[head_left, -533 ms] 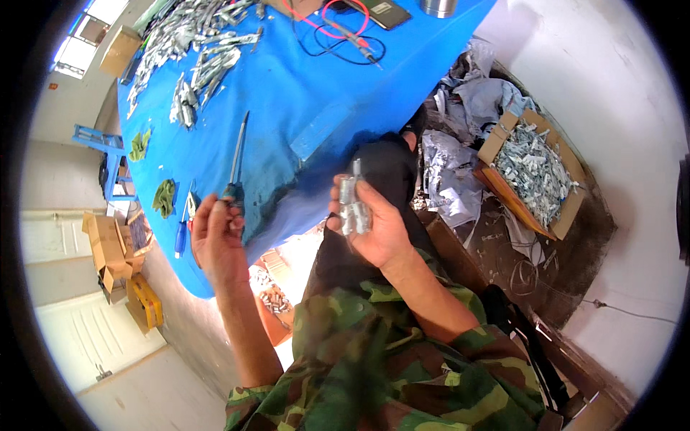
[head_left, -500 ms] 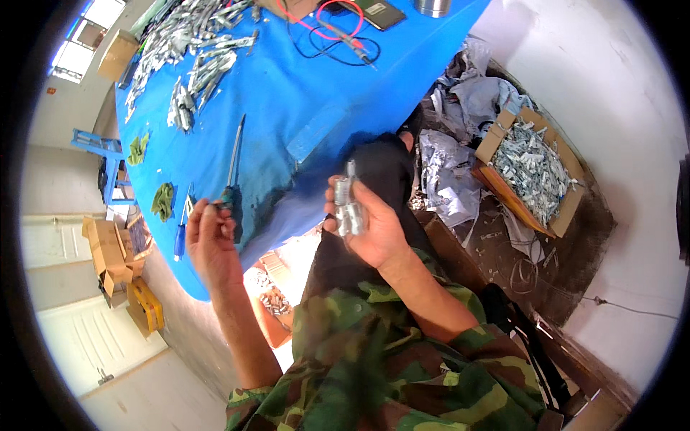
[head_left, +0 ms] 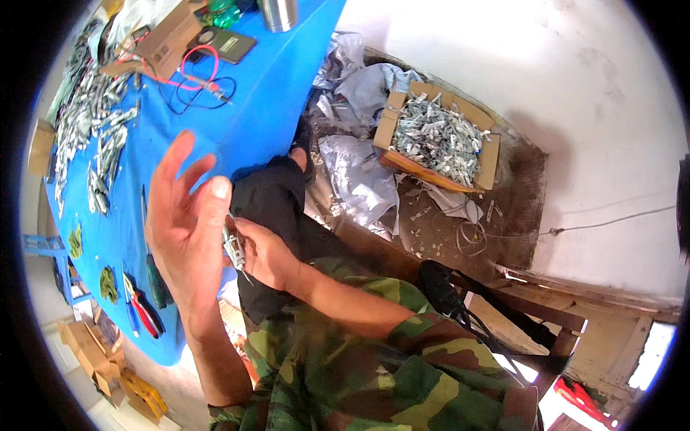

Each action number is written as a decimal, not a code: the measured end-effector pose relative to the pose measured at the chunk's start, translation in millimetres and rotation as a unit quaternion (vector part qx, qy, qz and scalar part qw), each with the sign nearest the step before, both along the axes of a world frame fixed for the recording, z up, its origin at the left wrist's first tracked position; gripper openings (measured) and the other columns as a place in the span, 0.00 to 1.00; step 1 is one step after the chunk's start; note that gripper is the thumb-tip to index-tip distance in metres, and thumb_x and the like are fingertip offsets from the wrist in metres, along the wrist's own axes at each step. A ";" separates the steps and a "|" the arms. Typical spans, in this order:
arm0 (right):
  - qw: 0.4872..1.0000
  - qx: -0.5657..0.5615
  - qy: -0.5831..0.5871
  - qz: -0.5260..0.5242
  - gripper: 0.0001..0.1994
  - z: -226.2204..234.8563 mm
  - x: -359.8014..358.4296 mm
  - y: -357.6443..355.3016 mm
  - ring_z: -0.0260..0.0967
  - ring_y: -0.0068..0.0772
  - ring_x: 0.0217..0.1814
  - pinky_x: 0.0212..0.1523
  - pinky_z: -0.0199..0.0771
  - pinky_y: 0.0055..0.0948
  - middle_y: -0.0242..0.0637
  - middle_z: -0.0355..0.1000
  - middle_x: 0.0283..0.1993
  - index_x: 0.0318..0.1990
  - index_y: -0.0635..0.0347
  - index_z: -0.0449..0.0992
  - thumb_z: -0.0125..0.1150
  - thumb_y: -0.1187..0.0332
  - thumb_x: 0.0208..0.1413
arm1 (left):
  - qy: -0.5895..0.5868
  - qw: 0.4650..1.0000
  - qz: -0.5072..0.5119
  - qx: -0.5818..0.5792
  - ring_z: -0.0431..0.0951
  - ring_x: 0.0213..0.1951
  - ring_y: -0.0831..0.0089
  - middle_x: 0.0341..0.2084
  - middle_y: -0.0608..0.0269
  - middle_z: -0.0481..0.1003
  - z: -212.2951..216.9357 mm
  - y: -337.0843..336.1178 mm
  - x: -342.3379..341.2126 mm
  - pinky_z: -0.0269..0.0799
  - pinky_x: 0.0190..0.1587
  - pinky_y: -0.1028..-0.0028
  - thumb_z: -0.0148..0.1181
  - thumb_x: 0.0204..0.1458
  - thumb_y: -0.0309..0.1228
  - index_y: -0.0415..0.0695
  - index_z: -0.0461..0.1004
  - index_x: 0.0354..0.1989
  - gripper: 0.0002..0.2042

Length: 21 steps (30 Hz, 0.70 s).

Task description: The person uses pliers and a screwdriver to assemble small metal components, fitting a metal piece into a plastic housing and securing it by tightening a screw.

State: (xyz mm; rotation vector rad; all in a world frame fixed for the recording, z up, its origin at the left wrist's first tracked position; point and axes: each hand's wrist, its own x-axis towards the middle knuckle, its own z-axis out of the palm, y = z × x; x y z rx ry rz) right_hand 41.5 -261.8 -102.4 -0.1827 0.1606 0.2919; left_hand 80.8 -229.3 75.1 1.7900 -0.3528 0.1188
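My left hand [head_left: 188, 223] is raised over the table edge, fingers apart and nothing in them. It partly covers my right hand [head_left: 269, 251], whose fingers are closed round a small silver metal part [head_left: 233, 248] with a thin end sticking out below. Left of my left hand, a screwdriver with a dark green handle [head_left: 156, 281] lies on the blue-covered table [head_left: 248, 90]. Red-handled pliers [head_left: 147, 312] and a blue-handled tool [head_left: 132, 316] lie beside it.
Silver metal pieces [head_left: 108, 122] are heaped at the table's far left, near a cardboard box [head_left: 169, 43], red and black leads [head_left: 208, 85] and a steel cup [head_left: 279, 14]. On the floor to the right, a carton [head_left: 489, 161] holds many metal pieces beside grey plastic bags [head_left: 359, 176].
My left hand has left the screwdriver handle and opened, rising in front of my right hand. My right hand still grips metal. The view has swung right.
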 end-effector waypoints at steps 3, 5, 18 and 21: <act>1.000 0.011 -0.015 -0.008 0.19 3.5 -2.6 -9.2 0.71 0.31 0.59 0.57 0.72 0.37 0.34 0.73 0.58 0.64 0.54 0.66 0.40 0.63 0.70 | 0.017 0.998 0.043 0.042 0.77 0.51 0.70 0.55 0.59 0.75 -12.9 14.6 -2.6 0.74 0.46 0.75 0.64 0.59 0.32 0.38 0.73 0.59 0.21; 1.000 0.001 -0.028 -0.009 0.19 0.6 -2.1 -10.9 0.70 0.32 0.61 0.60 0.72 0.39 0.34 0.71 0.62 0.64 0.56 0.66 0.41 0.66 0.70 | 0.048 0.994 0.061 0.073 0.78 0.48 0.71 0.52 0.59 0.77 -29.3 38.8 -2.7 0.74 0.44 0.76 0.64 0.60 0.33 0.38 0.74 0.57 0.19; 0.982 -0.178 -0.045 -0.047 0.21 3.8 -2.7 9.2 0.73 0.26 0.52 0.50 0.75 0.26 0.33 0.76 0.50 0.62 0.60 0.69 0.57 0.79 0.60 | 0.097 0.983 0.117 0.107 0.77 0.40 0.78 0.40 0.61 0.79 -86.4 116.0 -41.1 0.74 0.43 0.78 0.62 0.59 0.25 0.35 0.78 0.47 0.10; 0.984 -0.172 0.001 -0.034 0.21 18.1 -6.1 8.7 0.74 0.26 0.49 0.50 0.77 0.26 0.35 0.76 0.49 0.60 0.63 0.70 0.59 0.81 0.59 | 0.098 0.984 0.106 0.105 0.79 0.38 0.77 0.38 0.61 0.80 -79.7 107.0 -42.7 0.76 0.40 0.77 0.65 0.56 0.26 0.35 0.78 0.48 0.13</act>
